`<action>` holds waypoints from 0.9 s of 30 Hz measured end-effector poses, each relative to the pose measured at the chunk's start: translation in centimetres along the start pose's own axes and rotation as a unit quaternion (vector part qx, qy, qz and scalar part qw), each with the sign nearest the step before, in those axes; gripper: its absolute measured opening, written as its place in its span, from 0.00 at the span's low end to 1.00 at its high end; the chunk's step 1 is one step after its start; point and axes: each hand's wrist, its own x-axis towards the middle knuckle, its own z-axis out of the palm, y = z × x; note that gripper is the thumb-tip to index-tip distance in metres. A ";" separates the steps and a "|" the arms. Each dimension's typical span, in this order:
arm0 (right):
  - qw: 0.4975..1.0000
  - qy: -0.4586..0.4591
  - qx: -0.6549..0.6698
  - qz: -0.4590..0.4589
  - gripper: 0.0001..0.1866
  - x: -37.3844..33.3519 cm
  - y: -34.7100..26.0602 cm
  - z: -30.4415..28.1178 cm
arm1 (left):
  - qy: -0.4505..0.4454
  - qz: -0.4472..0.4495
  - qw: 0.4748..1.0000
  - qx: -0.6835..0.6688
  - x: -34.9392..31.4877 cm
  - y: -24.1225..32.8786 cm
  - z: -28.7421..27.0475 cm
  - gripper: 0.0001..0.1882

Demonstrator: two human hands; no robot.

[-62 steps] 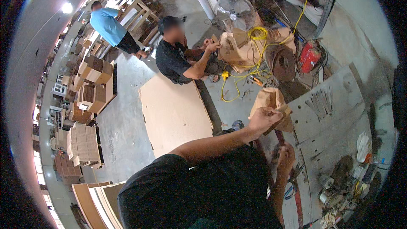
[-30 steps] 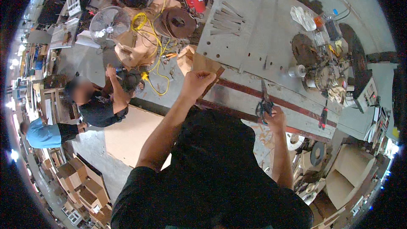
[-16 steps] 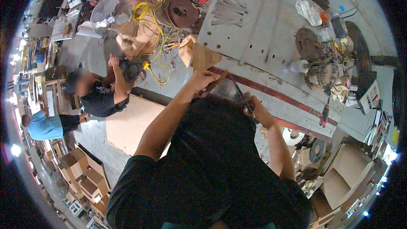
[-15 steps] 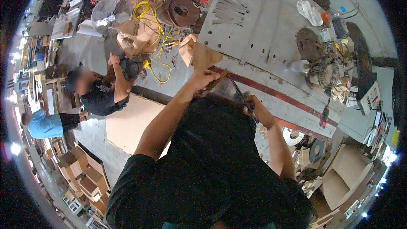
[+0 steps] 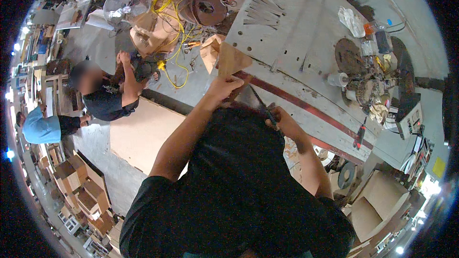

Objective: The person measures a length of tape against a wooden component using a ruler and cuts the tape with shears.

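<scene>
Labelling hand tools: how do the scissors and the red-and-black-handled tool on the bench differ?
The scissors are gripped in the right hand; the red-and-black-handled tool lies loose on the bench. The scissors look dark; the red-and-black-handled tool has bright red on its handle. Both are slim and elongated.

My left fingers (image 5: 235, 81) are at the near left edge of the wide grey metal surface (image 5: 296, 33), the brown triangular sheet (image 5: 235, 59) just beyond them. The slim dark scissors (image 5: 257, 96) reach from my right fingers (image 5: 273, 113) toward the left ones. Ahead, on the surface, lie the thin flat grey strips (image 5: 265, 13); at its right, the long red-and-black screwdriver (image 5: 359, 136). Left of it, the coiled yellow cable (image 5: 164, 4) lies before the flat tan cardboard sheet (image 5: 146, 134) on the floor.
</scene>
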 end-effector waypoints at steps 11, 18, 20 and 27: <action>0.999 0.048 -0.012 0.006 0.33 -0.7 0.6 0.2 | 0.024 -0.032 0.999 0.011 -0.7 1.8 -0.2 0.18; 0.998 0.055 -0.024 -0.007 0.37 -0.5 1.6 0.2 | 0.001 -0.029 1.000 -0.001 -0.1 2.1 0.4 0.18; 0.995 0.080 -0.065 -0.001 0.37 -1.0 0.8 0.3 | -0.007 0.008 1.000 -0.026 -0.1 2.1 0.5 0.18; 0.904 0.208 -0.374 0.025 0.36 -2.7 -1.4 -0.4 | -0.010 -0.025 0.999 -0.034 -0.1 2.5 0.6 0.17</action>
